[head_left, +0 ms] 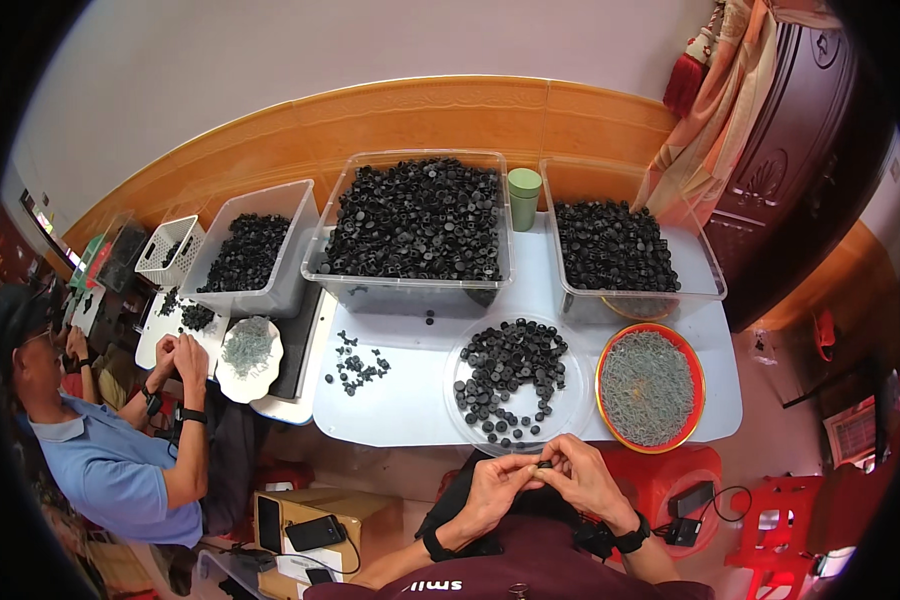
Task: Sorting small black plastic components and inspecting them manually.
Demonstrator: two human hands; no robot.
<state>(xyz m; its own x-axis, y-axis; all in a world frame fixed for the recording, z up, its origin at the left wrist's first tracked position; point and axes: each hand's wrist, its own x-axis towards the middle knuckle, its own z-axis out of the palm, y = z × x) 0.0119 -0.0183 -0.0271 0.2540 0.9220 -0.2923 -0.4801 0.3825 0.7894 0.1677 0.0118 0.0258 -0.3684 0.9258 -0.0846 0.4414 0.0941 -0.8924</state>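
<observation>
My left hand (pixel 496 490) and my right hand (pixel 581 477) meet in front of the table edge, fingertips pinched together. Between them is a small black plastic part (pixel 544 464), mostly covered by the fingers. Just beyond my hands, a round clear tray (pixel 453 372) holds a heap of small black round caps (pixel 515 365). To its right, a red bowl with a yellow rim (pixel 608 425) is full of thin grey metal pieces (pixel 648 388), too small to make out singly. Several loose black parts (pixel 355 368) lie on the table to the left.
Large clear bins (pixel 410 292), (pixel 630 305) of black parts line the back of the white table (pixel 390 420), with a green cup (pixel 524 200) between them. At left, a person in a blue shirt (pixel 120 470) works beside a white plate (pixel 232 385). Red stools (pixel 770 520) stand at right.
</observation>
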